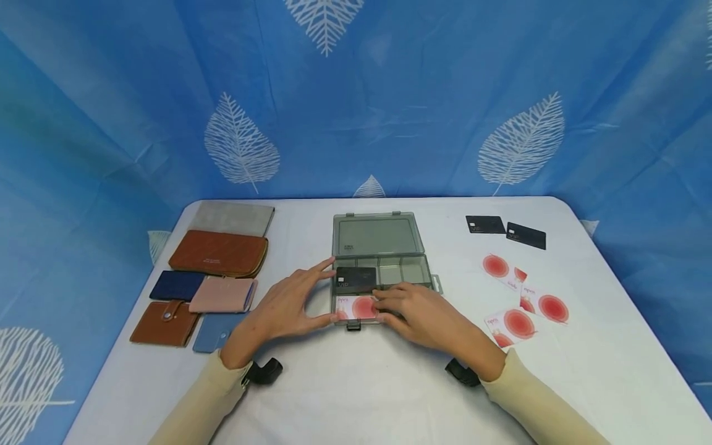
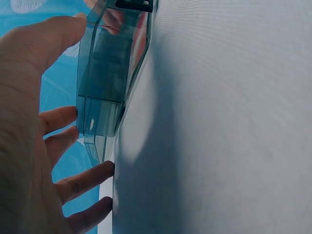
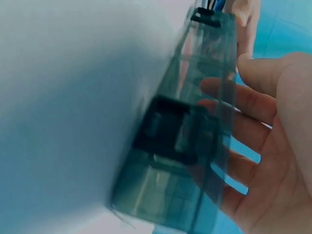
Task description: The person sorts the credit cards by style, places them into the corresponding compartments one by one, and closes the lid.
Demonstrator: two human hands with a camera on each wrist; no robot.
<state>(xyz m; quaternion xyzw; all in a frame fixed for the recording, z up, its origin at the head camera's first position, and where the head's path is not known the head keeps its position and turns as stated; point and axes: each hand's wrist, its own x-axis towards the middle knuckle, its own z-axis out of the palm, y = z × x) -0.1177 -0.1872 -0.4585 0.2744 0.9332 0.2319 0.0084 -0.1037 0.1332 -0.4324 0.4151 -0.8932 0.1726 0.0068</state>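
The red-and-white card is laid in the translucent box, front left, just in front of a black card. It should prove light, stiff and slippery, and is best taken by its edges. Its right end is covered by the right hand; whether it is pinched cannot be told. The box's left side is touched by the left hand, fingers spread and relaxed.

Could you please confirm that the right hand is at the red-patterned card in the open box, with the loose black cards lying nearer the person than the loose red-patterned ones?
Not quite: in the head view the loose black cards lie farther from the person than the loose red-patterned cards. The right hand is indeed at the red-patterned card in the open box.
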